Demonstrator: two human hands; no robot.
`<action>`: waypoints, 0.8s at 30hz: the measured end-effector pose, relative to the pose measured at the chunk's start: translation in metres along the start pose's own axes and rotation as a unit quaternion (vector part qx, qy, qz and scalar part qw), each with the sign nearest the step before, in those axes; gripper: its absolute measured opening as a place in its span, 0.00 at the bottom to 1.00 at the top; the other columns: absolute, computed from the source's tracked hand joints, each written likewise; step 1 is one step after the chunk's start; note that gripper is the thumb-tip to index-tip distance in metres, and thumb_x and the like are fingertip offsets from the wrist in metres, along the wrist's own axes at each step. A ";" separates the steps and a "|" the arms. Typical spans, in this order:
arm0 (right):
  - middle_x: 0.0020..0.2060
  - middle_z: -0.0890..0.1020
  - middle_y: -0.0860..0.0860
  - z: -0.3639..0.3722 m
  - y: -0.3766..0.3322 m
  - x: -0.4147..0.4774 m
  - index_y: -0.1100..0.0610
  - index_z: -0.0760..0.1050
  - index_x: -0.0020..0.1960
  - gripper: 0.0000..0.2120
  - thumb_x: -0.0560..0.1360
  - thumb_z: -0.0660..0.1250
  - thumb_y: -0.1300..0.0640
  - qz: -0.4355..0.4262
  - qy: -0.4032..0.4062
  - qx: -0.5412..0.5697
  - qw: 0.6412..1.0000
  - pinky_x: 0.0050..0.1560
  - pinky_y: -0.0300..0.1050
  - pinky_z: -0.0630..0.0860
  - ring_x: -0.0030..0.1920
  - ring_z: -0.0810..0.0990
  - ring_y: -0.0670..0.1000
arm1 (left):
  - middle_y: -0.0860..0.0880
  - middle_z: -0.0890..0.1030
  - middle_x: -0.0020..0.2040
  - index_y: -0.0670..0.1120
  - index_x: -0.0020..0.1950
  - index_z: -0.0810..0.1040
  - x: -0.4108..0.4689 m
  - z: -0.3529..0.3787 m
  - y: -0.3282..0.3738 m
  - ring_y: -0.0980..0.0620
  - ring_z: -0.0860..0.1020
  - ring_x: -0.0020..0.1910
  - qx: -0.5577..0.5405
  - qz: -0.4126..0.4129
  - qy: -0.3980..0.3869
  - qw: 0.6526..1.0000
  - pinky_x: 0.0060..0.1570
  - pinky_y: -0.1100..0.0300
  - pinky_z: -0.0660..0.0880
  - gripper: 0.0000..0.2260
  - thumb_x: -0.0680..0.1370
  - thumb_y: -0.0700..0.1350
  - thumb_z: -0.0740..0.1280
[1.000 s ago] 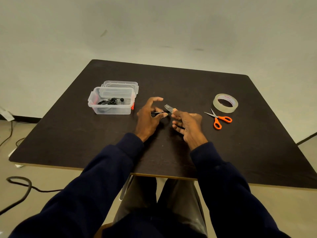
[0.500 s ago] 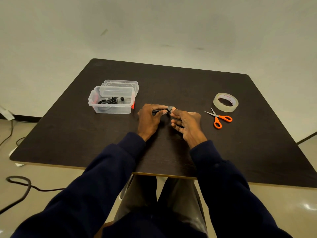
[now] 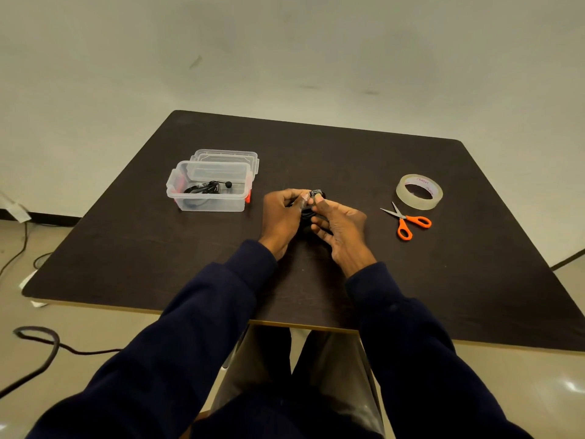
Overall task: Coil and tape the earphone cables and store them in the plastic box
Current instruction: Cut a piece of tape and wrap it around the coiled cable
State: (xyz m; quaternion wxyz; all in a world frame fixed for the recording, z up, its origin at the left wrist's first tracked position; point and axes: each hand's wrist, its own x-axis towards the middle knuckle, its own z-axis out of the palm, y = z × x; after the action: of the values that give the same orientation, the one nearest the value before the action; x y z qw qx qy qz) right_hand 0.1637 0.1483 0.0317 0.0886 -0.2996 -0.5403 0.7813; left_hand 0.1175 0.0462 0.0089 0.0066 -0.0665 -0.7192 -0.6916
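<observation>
At the middle of the dark table my left hand (image 3: 283, 213) and my right hand (image 3: 340, 228) meet around a coiled black earphone cable (image 3: 308, 213). Both hands pinch the coil, and a short strip of clear tape (image 3: 311, 196) sits on it between my fingertips. Most of the coil is hidden by my fingers. To the left stands the open clear plastic box (image 3: 177, 188), with another black earphone bundle (image 3: 207, 187) lying inside it.
The box's clear lid (image 3: 226, 155) lies right behind the box. A roll of clear tape (image 3: 418, 191) and orange-handled scissors (image 3: 406, 222) lie to the right of my hands. Black cords trail on the floor (image 3: 38, 343) at the left.
My left hand's fingers, spread a second ago, have closed onto the coil. The tape strip that stuck up between my hands now lies down on the cable.
</observation>
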 end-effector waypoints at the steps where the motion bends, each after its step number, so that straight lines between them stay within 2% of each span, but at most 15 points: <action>1: 0.39 0.86 0.54 0.001 0.001 0.000 0.59 0.84 0.46 0.03 0.75 0.76 0.59 -0.005 0.000 0.005 1.000 0.37 0.42 0.81 0.35 0.82 0.48 | 0.47 0.87 0.48 0.41 0.54 0.85 0.000 0.000 0.002 0.56 0.85 0.47 -0.011 -0.012 -0.001 1.000 0.45 0.67 0.79 0.07 0.81 0.35 0.68; 3: 0.39 0.86 0.54 0.002 0.003 0.000 0.59 0.84 0.46 0.03 0.75 0.76 0.59 -0.013 0.004 0.011 1.000 0.38 0.43 0.82 0.36 0.82 0.48 | 0.47 0.86 0.47 0.41 0.52 0.85 0.000 0.000 0.005 0.57 0.84 0.46 -0.027 -0.032 -0.006 0.999 0.44 0.68 0.79 0.07 0.81 0.36 0.67; 5: 0.38 0.86 0.54 0.004 0.005 0.000 0.59 0.85 0.48 0.04 0.75 0.77 0.59 -0.025 0.012 0.010 1.000 0.38 0.43 0.81 0.36 0.81 0.48 | 0.46 0.86 0.48 0.40 0.50 0.85 0.001 -0.001 0.005 0.55 0.84 0.48 -0.032 -0.045 -0.016 0.998 0.48 0.66 0.79 0.06 0.81 0.36 0.68; 8: 0.36 0.85 0.53 0.003 0.007 0.002 0.60 0.85 0.48 0.05 0.74 0.78 0.59 -0.057 0.028 0.000 0.998 0.38 0.44 0.81 0.34 0.81 0.47 | 0.44 0.86 0.52 0.39 0.53 0.85 0.002 -0.005 0.007 0.51 0.84 0.55 -0.039 -0.068 -0.041 0.996 0.56 0.60 0.80 0.06 0.81 0.38 0.68; 14: 0.34 0.84 0.54 0.003 0.009 0.002 0.61 0.83 0.46 0.11 0.71 0.80 0.56 -0.077 0.065 -0.008 0.995 0.33 0.44 0.80 0.30 0.81 0.46 | 0.45 0.86 0.53 0.42 0.53 0.85 0.002 -0.011 0.017 0.50 0.82 0.57 -0.071 -0.102 -0.075 0.989 0.62 0.57 0.78 0.07 0.80 0.36 0.68; 16: 0.33 0.84 0.54 0.003 0.009 0.002 0.60 0.83 0.44 0.09 0.72 0.80 0.56 -0.085 0.063 -0.012 0.994 0.33 0.43 0.79 0.30 0.80 0.46 | 0.44 0.86 0.54 0.40 0.55 0.85 0.001 -0.012 0.017 0.50 0.83 0.58 -0.072 -0.105 -0.078 0.989 0.60 0.58 0.78 0.07 0.80 0.36 0.69; 20: 0.36 0.85 0.54 0.002 0.005 -0.001 0.58 0.85 0.45 0.02 0.76 0.76 0.60 -0.080 0.046 0.006 0.996 0.38 0.43 0.80 0.35 0.81 0.48 | 0.49 0.86 0.51 0.41 0.57 0.85 -0.002 -0.014 0.023 0.60 0.82 0.49 -0.063 -0.102 -0.090 0.989 0.43 0.71 0.77 0.08 0.79 0.36 0.70; 22: 0.37 0.86 0.53 0.002 0.002 -0.003 0.57 0.85 0.46 0.02 0.77 0.75 0.58 -0.056 0.034 0.032 0.997 0.41 0.44 0.81 0.38 0.82 0.48 | 0.49 0.87 0.52 0.43 0.57 0.86 0.000 -0.015 0.024 0.58 0.83 0.49 -0.065 -0.108 -0.099 0.987 0.43 0.69 0.78 0.09 0.78 0.35 0.71; 24: 0.38 0.87 0.52 0.002 -0.001 -0.006 0.57 0.85 0.46 0.02 0.77 0.75 0.58 -0.030 0.021 0.057 0.998 0.41 0.44 0.81 0.39 0.83 0.48 | 0.48 0.88 0.51 0.45 0.54 0.87 0.000 -0.018 0.025 0.55 0.85 0.52 -0.077 -0.101 -0.110 0.986 0.49 0.66 0.79 0.09 0.76 0.34 0.73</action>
State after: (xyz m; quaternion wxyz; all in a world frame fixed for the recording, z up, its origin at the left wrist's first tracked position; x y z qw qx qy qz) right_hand 0.1671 0.1442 0.0355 0.1402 -0.2937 -0.5018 0.8015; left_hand 0.1182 0.0292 0.0346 -0.1471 -0.0692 -0.6632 -0.7306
